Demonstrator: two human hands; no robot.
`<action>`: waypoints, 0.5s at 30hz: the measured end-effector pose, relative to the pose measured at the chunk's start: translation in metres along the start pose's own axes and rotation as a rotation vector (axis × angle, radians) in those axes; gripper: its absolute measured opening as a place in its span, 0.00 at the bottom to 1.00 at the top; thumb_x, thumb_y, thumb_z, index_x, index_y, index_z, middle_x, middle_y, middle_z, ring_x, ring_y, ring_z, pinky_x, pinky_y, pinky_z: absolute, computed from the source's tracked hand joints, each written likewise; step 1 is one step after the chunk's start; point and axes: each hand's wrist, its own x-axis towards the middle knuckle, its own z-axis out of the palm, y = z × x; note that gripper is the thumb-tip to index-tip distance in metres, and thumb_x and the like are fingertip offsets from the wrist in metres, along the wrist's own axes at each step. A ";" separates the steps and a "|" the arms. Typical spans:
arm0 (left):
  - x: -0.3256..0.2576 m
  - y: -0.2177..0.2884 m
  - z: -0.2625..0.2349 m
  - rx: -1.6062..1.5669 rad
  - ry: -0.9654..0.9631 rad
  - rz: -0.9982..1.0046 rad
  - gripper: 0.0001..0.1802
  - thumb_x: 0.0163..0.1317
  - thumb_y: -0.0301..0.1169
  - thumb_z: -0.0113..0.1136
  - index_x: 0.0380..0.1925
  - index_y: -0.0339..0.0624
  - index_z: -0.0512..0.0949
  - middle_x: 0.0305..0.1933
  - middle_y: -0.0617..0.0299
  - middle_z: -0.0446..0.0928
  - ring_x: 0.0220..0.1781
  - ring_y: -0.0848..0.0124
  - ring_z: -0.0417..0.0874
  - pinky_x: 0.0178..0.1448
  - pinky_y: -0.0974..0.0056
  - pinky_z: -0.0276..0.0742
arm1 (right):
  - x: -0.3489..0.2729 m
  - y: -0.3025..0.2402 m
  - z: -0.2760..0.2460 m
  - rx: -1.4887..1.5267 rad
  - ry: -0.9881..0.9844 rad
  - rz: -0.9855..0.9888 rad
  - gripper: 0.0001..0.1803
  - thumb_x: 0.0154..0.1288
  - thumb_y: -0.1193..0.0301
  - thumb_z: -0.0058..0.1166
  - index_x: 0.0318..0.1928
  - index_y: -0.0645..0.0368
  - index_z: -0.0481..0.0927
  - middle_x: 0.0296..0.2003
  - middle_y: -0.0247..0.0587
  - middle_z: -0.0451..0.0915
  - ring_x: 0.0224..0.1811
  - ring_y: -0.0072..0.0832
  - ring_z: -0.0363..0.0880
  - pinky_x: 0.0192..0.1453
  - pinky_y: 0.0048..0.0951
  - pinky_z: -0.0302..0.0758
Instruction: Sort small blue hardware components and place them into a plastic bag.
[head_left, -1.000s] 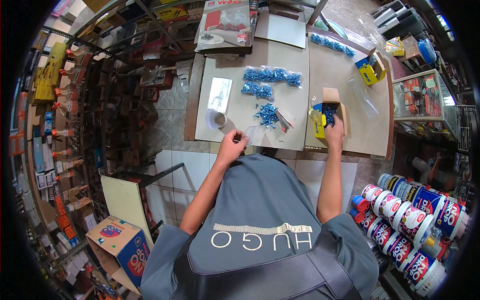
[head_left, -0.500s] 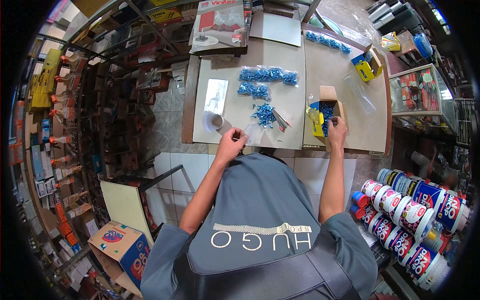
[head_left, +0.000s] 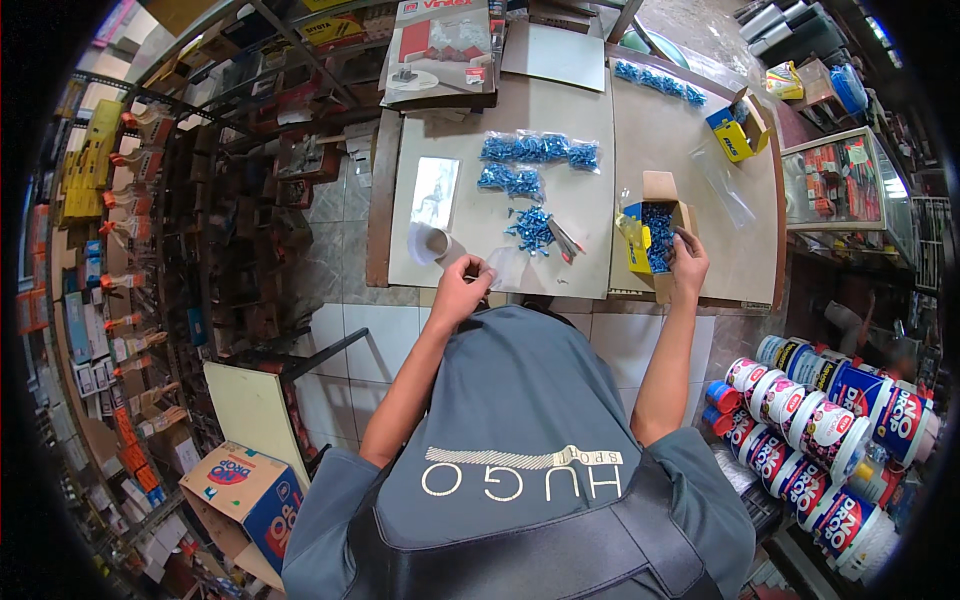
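Note:
My left hand (head_left: 463, 288) is closed at the table's near edge, its fingertips pinching a small clear plastic bag (head_left: 513, 268). Small blue fasteners (head_left: 656, 222) fill an open yellow and blue cardboard box (head_left: 638, 259), which has a brown flap standing up. At that box's right side is my right hand (head_left: 690, 264), fingers drawn together; whatever is between them is too small to make out. A loose pile of blue fasteners (head_left: 529, 231) lies beyond the clear bag, with a red-handled tool (head_left: 567, 244) beside it. Filled clear packets (head_left: 540, 150) of the same fasteners lie in rows farther off.
A clear roll (head_left: 430, 243) sits left of my left hand. Another yellow and blue box (head_left: 736, 130) and an empty-looking clear bag (head_left: 722, 190) are on the right. More packets (head_left: 660, 83) lie at the back. Paint tubs (head_left: 800, 410) stack beside me at right; a catalogue (head_left: 437, 50) lies far left.
My right hand has shifted right, from over the fasteners inside the box to the box's right edge. My left hand stays at the clear bag.

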 end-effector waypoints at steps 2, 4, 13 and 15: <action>0.001 -0.001 -0.001 -0.014 0.004 -0.003 0.11 0.64 0.32 0.64 0.37 0.34 0.77 0.30 0.63 0.79 0.28 0.77 0.77 0.34 0.69 0.74 | -0.006 -0.006 0.009 0.213 -0.032 0.063 0.13 0.72 0.77 0.56 0.55 0.64 0.80 0.40 0.37 0.84 0.37 0.22 0.82 0.35 0.20 0.76; 0.002 -0.002 -0.002 -0.028 0.001 -0.002 0.11 0.64 0.32 0.64 0.37 0.34 0.77 0.29 0.63 0.79 0.27 0.77 0.77 0.34 0.69 0.74 | -0.015 -0.012 0.026 0.315 -0.108 0.120 0.13 0.72 0.76 0.55 0.55 0.64 0.80 0.41 0.37 0.83 0.38 0.22 0.82 0.37 0.21 0.77; 0.005 0.011 0.002 -0.017 0.006 -0.022 0.09 0.64 0.30 0.65 0.35 0.36 0.76 0.29 0.64 0.77 0.27 0.77 0.76 0.33 0.69 0.73 | -0.055 0.026 0.135 -0.088 -0.591 0.258 0.13 0.72 0.72 0.54 0.50 0.68 0.83 0.35 0.40 0.84 0.32 0.24 0.82 0.35 0.25 0.79; 0.007 0.008 0.001 -0.017 0.012 -0.013 0.09 0.64 0.30 0.65 0.35 0.36 0.76 0.30 0.64 0.77 0.27 0.77 0.76 0.33 0.70 0.73 | -0.061 0.031 0.155 -0.294 -0.587 0.186 0.14 0.68 0.70 0.57 0.48 0.67 0.84 0.35 0.43 0.86 0.32 0.26 0.84 0.37 0.26 0.80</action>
